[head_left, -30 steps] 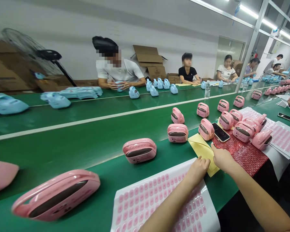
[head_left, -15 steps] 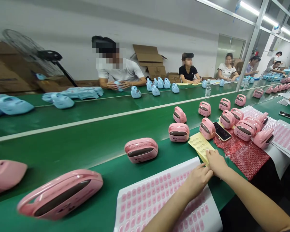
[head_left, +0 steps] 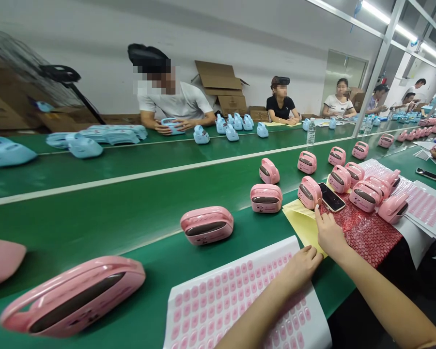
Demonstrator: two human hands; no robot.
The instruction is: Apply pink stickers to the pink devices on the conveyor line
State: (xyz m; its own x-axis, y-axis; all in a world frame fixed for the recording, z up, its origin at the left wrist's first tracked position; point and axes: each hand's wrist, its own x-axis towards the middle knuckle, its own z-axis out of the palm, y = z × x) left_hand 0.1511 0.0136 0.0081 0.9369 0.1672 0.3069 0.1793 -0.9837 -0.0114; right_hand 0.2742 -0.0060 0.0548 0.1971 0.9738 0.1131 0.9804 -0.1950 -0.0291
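My left hand (head_left: 305, 264) has its fingers closed on the lower edge of a yellow sheet (head_left: 301, 227). Its forearm crosses a white sheet with rows of pink oval stickers (head_left: 218, 291). My right hand (head_left: 331, 233) reaches past the yellow sheet with its index finger stretched out. That fingertip is at the lower right side of a pink plastic device (head_left: 309, 193) with a handle and a dark oval panel, and appears to touch it. Whether something small lies under the fingertip is hidden. The yellow sheet is bent over, its plain face showing.
A phone (head_left: 332, 198) and red bubble wrap (head_left: 370, 235) lie to the right, with several pink devices around them. More pink devices line the green bench (head_left: 156, 266) leftward. Across the belt sits a person in white (head_left: 178, 104) holding a blue device (head_left: 171, 127).
My right hand has moved from the yellow sheet up to the pink device. The yellow sheet has bent over, hiding most of its stickers. My left hand stays at the sheet's edge.
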